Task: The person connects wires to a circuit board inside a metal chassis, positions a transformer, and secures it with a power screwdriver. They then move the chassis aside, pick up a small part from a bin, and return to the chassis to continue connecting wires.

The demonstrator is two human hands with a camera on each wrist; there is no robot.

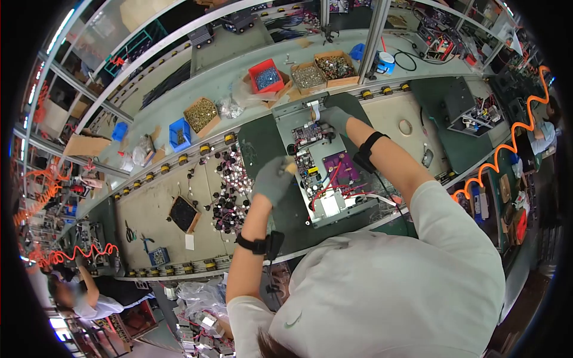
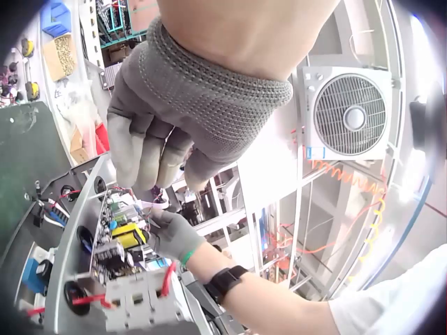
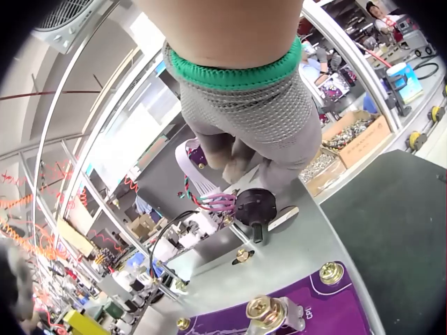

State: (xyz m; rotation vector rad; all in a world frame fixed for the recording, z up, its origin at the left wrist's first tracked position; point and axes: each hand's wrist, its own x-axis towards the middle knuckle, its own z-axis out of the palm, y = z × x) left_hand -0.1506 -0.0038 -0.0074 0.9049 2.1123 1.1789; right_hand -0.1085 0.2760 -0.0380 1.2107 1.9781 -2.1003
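A metal chassis (image 1: 352,204) with circuit boards and red wires lies on the dark green work surface. At its far end, my gloved right hand (image 1: 335,119) pinches the white ribbon cable (image 1: 314,110); in the right wrist view, my curled right fingers (image 3: 234,167) are at the ribbon cable (image 3: 195,171), beside a round black part (image 3: 255,208). My gloved left hand (image 1: 273,181) is by the chassis's left edge, and the left wrist view shows its fingers (image 2: 150,164) loosely bent above the boards, with nothing visible in them. A purple board (image 1: 343,170) sits on the chassis.
Beyond the chassis stand a red bin (image 1: 265,76) of screws, cardboard boxes (image 1: 335,67) of hardware and a blue bin (image 1: 179,134). Many small black and white parts (image 1: 231,197) lie left. Another opened unit (image 1: 471,110) stands right, near a coiled orange hose (image 1: 506,143).
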